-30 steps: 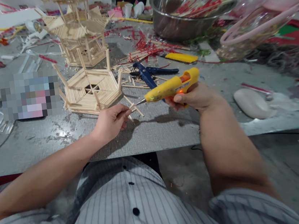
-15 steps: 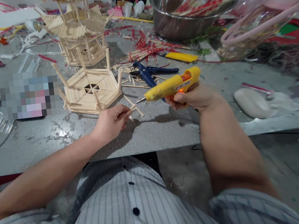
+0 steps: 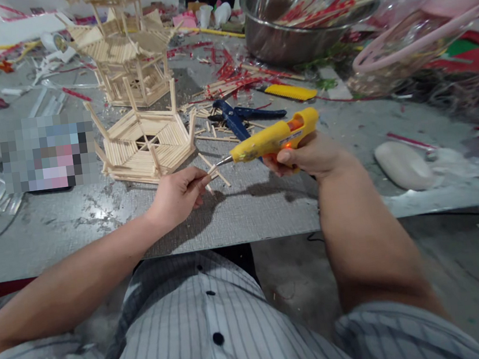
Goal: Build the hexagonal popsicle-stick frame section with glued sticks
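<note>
A short thin wooden stick [image 3: 213, 170] is pinched between the thumb and fingers of my left hand [image 3: 178, 196], just above the table. In my right hand [image 3: 313, 156] is a yellow hot glue gun [image 3: 259, 143], its orange light lit and its metal nozzle at the stick's tip. Whether glue is coming out is too small to tell. Loose sticks [image 3: 223, 178] lie by my left fingertips. Behind that hand sits a hexagonal stick frame [image 3: 125, 153] with upright posts at its corners.
A tiered stick pagoda [image 3: 129, 47] stands behind the frame. Blue-handled pliers [image 3: 234, 120], a yellow-handled tool [image 3: 290, 91] and red-wrapped sticks [image 3: 234, 81] lie beyond the glue gun. Farther back is a steel basin [image 3: 288, 42]. A pale mouse-shaped object [image 3: 403, 165] rests at right, a blurred-out phone-like device [image 3: 54, 182] at left.
The glue gun and my right hand have shifted slightly left, bringing the nozzle a little further along the stick. My left hand stays almost still, keeping its pinch.
</note>
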A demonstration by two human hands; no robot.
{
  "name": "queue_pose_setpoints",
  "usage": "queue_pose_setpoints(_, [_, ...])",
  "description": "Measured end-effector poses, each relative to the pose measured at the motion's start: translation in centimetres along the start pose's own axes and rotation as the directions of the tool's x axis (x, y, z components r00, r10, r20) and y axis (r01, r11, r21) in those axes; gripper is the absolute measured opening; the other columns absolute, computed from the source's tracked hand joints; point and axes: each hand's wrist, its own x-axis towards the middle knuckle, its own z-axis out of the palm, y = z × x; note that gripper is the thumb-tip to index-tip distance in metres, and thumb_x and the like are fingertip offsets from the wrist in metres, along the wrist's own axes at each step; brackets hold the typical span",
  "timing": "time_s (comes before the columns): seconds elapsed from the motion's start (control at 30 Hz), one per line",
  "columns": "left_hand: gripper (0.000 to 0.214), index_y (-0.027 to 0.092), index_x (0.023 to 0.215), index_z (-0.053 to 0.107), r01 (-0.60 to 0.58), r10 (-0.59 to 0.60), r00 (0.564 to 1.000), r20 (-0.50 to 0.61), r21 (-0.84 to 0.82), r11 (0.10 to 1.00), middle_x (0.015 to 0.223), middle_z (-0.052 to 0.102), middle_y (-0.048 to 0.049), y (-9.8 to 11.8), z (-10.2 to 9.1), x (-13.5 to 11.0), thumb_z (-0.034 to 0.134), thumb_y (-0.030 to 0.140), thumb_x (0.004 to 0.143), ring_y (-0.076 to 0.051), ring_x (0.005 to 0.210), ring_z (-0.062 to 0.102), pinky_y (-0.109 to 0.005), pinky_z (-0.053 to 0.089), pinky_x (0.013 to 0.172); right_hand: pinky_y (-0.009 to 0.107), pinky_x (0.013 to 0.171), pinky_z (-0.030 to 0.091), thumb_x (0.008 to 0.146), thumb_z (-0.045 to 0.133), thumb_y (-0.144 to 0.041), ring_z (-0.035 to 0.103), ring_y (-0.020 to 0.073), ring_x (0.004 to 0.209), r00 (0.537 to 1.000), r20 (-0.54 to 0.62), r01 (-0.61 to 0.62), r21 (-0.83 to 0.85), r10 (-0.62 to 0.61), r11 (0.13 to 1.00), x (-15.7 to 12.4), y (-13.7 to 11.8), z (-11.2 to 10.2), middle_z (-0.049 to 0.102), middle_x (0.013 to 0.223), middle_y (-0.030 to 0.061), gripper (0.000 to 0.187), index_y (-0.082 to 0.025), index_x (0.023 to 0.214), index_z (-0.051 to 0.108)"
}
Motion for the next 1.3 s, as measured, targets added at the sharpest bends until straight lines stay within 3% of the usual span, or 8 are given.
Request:
queue_pose_setpoints(0.67, [0.015,0.015,0.074,0.056,0.074,-0.074,0.997,0.004,-0.122,0.99,0.055,0.057,0.0028,0.4,-0.2,0.2,0.053,0.025,0.085,-0.006,0.042,0.055,-0.014,0.045,0.041,0.024,0.034,0.024,0.057,0.079,-0.058,0.043,0.0082,0.04,1.0,0.005,0.023,0.001,-0.023,1.0,-0.2,-0.6,0.5,0.056,0.057,-0.0006,0.042,-0.022,0.071,0.061])
queue_pose_setpoints(1.3, [0.017,0.015,0.073,0.055,0.09,-0.087,0.996,0.027,-0.175,0.98,0.056,0.057,0.0029,0.6,-0.3,0.1,0.055,0.026,0.086,-0.006,0.043,0.056,-0.014,0.046,0.041,0.021,0.032,0.024,0.046,0.084,-0.056,0.045,0.0069,0.037,0.997,-0.064,-0.045,0.061,0.049,0.997,-0.3,-1.0,0.7,0.058,0.053,0.0001,0.049,-0.017,0.064,0.061])
